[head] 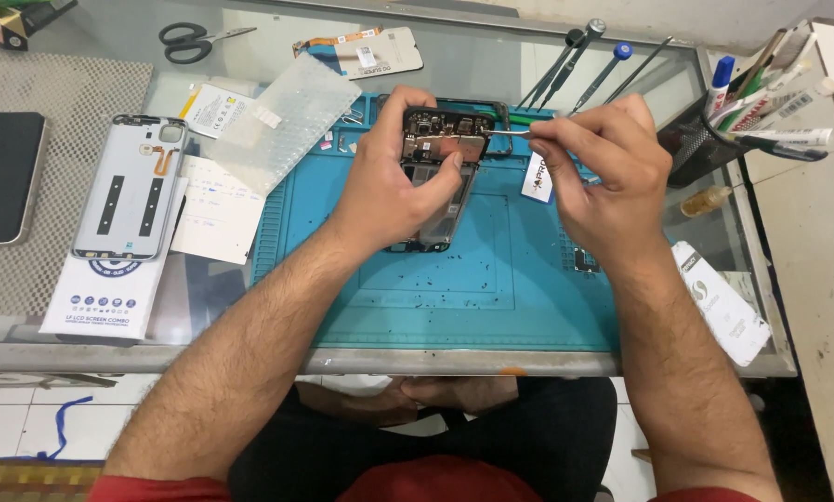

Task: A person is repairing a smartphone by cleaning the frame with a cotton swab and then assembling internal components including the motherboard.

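Opened phone, back cover removed and circuit board exposed, lying on the blue work mat at the middle of the glass table. The left hand is clamped round the phone's upper part, thumb pressed on the board. The right hand pinches metal tweezers, their tip touching the phone's top right corner. The detached grey back cover rests well apart to the left; scissors lie near the far edge.
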